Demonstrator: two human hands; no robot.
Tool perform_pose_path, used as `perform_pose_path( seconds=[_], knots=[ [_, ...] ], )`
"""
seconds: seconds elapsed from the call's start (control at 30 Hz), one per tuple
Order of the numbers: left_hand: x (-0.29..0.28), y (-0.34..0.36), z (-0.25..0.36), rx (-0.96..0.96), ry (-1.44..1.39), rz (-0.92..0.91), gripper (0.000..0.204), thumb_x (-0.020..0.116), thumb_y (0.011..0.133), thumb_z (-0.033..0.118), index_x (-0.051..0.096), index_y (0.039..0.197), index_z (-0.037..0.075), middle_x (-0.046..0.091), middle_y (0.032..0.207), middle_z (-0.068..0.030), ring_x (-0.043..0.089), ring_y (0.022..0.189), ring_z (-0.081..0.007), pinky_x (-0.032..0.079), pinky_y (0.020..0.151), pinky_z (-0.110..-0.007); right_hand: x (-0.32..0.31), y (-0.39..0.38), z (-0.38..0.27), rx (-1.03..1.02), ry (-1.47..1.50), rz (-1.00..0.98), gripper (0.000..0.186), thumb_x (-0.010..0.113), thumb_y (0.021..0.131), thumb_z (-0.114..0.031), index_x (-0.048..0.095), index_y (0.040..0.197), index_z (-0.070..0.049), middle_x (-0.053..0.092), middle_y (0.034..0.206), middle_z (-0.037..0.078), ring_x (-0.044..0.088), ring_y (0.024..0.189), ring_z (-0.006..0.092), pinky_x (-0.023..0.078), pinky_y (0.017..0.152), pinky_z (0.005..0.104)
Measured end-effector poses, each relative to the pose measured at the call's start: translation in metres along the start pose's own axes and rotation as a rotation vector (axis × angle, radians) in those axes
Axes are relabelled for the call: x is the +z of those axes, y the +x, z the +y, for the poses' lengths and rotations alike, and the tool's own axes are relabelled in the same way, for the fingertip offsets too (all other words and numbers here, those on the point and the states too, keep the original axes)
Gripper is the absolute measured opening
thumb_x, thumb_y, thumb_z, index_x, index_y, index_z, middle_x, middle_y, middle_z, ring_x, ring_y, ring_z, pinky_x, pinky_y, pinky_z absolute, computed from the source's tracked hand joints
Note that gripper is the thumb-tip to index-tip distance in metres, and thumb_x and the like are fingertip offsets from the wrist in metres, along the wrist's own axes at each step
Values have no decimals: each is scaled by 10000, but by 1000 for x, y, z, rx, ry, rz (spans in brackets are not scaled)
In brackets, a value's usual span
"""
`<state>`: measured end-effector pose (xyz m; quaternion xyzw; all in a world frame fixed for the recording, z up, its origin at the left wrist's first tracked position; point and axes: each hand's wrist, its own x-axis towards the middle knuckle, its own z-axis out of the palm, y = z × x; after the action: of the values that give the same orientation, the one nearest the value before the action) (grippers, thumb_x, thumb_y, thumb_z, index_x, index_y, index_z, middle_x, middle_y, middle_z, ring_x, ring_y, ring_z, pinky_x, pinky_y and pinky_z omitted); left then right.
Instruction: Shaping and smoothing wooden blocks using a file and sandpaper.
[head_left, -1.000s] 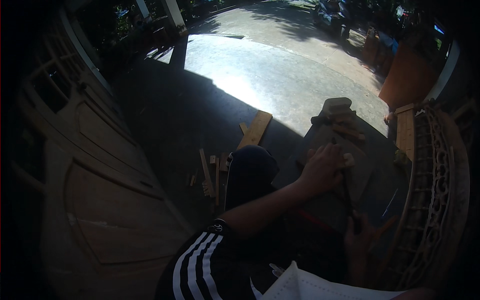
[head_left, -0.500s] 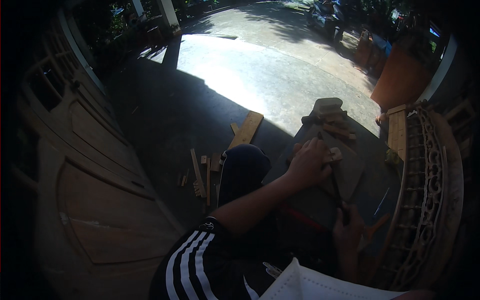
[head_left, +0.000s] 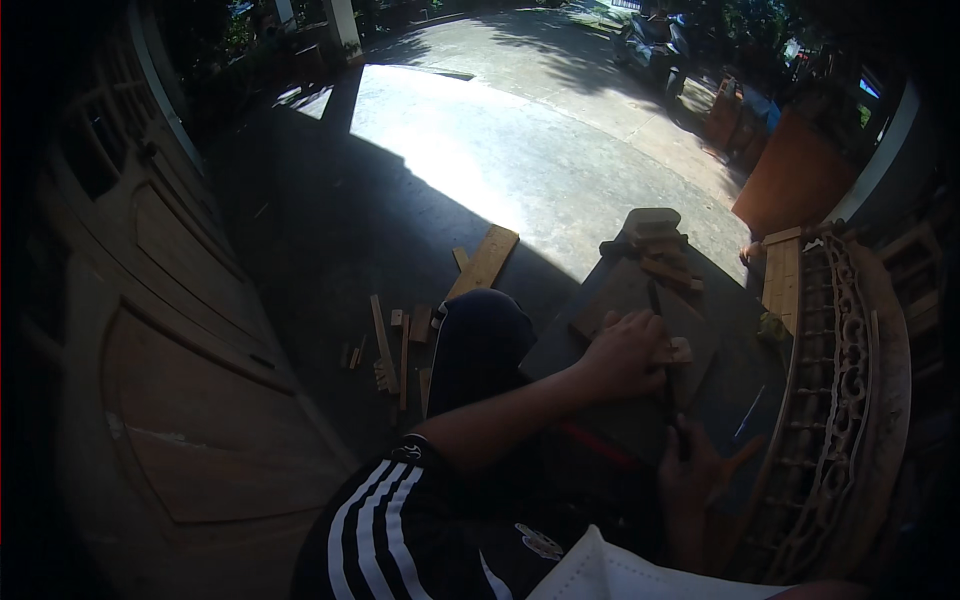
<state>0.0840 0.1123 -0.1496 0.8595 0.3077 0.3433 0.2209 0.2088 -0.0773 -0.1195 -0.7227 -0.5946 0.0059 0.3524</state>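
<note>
My left hand is closed over a small pale wooden piece on a dark board in front of me. A long, narrow dark tool runs past its fingers, lying across the piece. My right hand grips the tool's dark handle at the near end. Wood offcuts and a pale block are piled at the board's far end. A thin blue pen-like item lies right of my right hand, near a blurred orange object.
A wooden door stands at my left, beside wooden sticks and blocks and a plank on the concrete floor. A carved wooden railing piece is close at right. Farther off are an orange panel, a motorbike and a pillar.
The view has shifted somewhat, so much of the scene sits further left than a second ago. My hands keep their grips, with only slight movement relative to the board.
</note>
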Motion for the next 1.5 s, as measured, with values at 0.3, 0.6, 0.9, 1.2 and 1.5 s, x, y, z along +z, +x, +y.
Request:
perform_pose_path(
  seconds=[0.3, 0.6, 0.9, 1.2, 1.5],
  knots=[
    [-19, 4, -6, -160, 80, 84, 465, 739, 781, 292, 528, 1117, 51, 586, 1114, -156, 596, 1136, -346, 422, 929, -507, -20, -28, 10, 92, 9, -39, 145, 696, 942, -91, 698, 1053, 3, 721, 951, 204, 721, 903, 384, 552, 802, 430],
    [-14, 7, -8, -153, 88, 113, 445, 750, 740, 326, 554, 1058, 83, 594, 1038, -130, 617, 1061, -325, 436, 899, -499, 2, -6, 15, 96, 46, -34, 170, 698, 940, -107, 695, 1071, 2, 719, 960, 212, 710, 953, 395, 547, 830, 435],
    [3, -7, 8, -31, 86, 58, 471, 766, 730, 343, 556, 1059, 78, 600, 1052, -122, 620, 1081, -319, 439, 856, -481, 9, 1, 14, 98, 25, -29, 171, 663, 954, -80, 677, 1096, 16, 714, 984, 223, 710, 960, 401, 544, 849, 433],
    [0, -12, 19, -13, 148, 77, 439, 753, 760, 390, 594, 1047, 99, 612, 988, -88, 629, 1027, -296, 419, 872, -486, -3, -20, 18, 176, 34, -72, 191, 643, 976, -91, 685, 1121, 26, 706, 1088, 222, 692, 1027, 395, 539, 914, 427],
    [-5, -3, 0, 9, 294, 150, 374, 749, 782, 341, 594, 1012, 92, 606, 986, -88, 627, 1003, -282, 418, 838, -461, 5, 9, 9, 123, -19, -62, 177, 622, 978, -84, 682, 1097, 31, 716, 1007, 246, 703, 986, 427, 549, 850, 448]
  ],
)
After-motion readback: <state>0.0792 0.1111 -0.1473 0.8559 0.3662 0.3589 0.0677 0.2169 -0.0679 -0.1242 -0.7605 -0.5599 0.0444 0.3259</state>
